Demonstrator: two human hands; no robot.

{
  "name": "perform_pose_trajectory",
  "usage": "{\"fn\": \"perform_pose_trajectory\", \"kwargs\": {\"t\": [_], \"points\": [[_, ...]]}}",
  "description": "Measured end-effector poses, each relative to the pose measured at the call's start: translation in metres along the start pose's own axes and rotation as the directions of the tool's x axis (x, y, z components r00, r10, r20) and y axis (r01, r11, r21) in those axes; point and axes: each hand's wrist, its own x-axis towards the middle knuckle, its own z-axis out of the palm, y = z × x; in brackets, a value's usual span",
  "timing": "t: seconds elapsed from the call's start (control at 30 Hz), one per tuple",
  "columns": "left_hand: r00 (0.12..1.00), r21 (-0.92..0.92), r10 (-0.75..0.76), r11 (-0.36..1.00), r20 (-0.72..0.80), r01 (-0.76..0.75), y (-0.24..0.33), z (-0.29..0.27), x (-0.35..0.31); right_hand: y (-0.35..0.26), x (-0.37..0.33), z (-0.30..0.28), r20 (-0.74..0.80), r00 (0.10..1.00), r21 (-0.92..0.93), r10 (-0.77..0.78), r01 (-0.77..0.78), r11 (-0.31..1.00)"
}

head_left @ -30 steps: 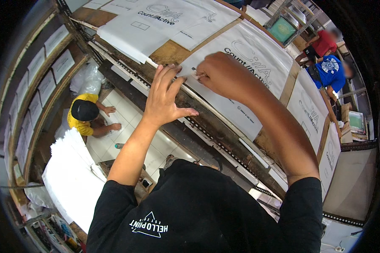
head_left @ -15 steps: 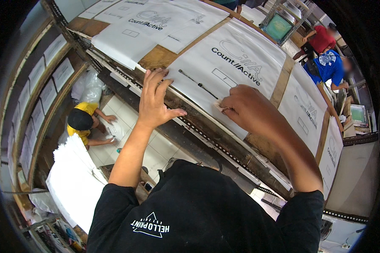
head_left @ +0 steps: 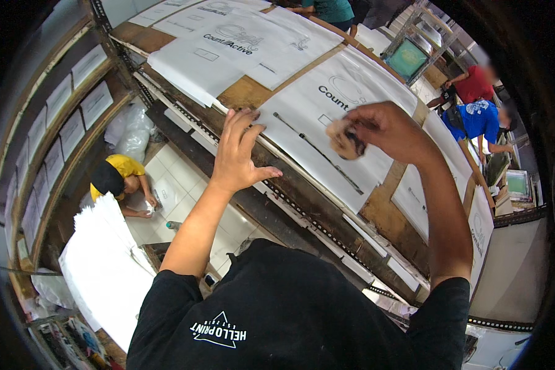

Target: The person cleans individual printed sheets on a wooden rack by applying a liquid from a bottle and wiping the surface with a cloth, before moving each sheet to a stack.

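Note:
My right hand (head_left: 393, 132) pinches a tan rag (head_left: 339, 139) with dark stains, held over a white printed sheet (head_left: 376, 172) on the long sloping table. Black lettering on that sheet is partly covered by this hand. Along the sheet's near side runs a thin dark strip of print (head_left: 327, 158), slanting down to the right. My left hand (head_left: 240, 154) has its fingers spread, with the fingertips at the table's near edge beside the sheet's left corner and the thumb pointing right. It holds nothing.
More printed sheets (head_left: 228, 46) lie along the table, with brown wooden strips (head_left: 246, 92) between them. White paper (head_left: 102, 265) is stacked lower left. A person in yellow (head_left: 126, 169) crouches by the tiled floor; others work at right and top. Racks (head_left: 102, 77) stand left.
My right hand has lifted from the sheet's near side with the rag, moving up and slightly right. More of the dark strip shows. My left hand stays at the edge.

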Motion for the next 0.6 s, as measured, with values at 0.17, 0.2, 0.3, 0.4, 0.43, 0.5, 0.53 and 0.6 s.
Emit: {"fn": "perform_pose_trajectory", "kwargs": {"t": [0.17,0.2,0.3,0.4,0.43,0.5,0.53,0.6], "points": [[1.0,0.022,-0.024,0.999,0.012,0.023,-0.002,-0.005,-0.004,-0.028,0.066,0.027,0.022,1.0,-0.078,-0.012,0.014,0.997],[1.0,0.027,-0.027,0.999,0.011,0.026,-0.002,-0.005,-0.004,-0.034,0.077,0.032,0.032,0.998,-0.047,0.049,-0.047,0.998],[1.0,-0.002,-0.015,1.0,0.007,0.015,-0.002,-0.005,-0.002,-0.029,0.107,0.04,0.122,0.99,-0.096,0.068,-0.057,0.994],[1.0,-0.029,-0.017,0.999,0.005,0.017,-0.004,-0.006,-0.004,-0.035,0.127,0.042,0.21,0.975,-0.177,0.079,-0.041,0.983],[1.0,-0.03,-0.016,0.999,0.005,0.016,-0.003,-0.008,-0.003,-0.036,0.133,0.042,0.24,0.968,-0.197,0.076,-0.028,0.98],[1.0,-0.044,-0.018,0.999,-0.006,0.018,-0.003,-0.005,-0.003,-0.032,0.143,0.041,0.267,0.961,-0.278,0.065,0.012,0.96],[1.0,-0.048,-0.019,0.999,-0.01,0.018,-0.003,-0.005,-0.003,-0.037,0.146,0.043,0.282,0.958,-0.316,0.058,0.036,0.948],[0.999,-0.057,-0.035,0.998,-0.013,0.034,-0.003,-0.005,-0.005,-0.044,0.148,0.042,0.286,0.958,-0.484,0.01,0.135,0.864]]}}
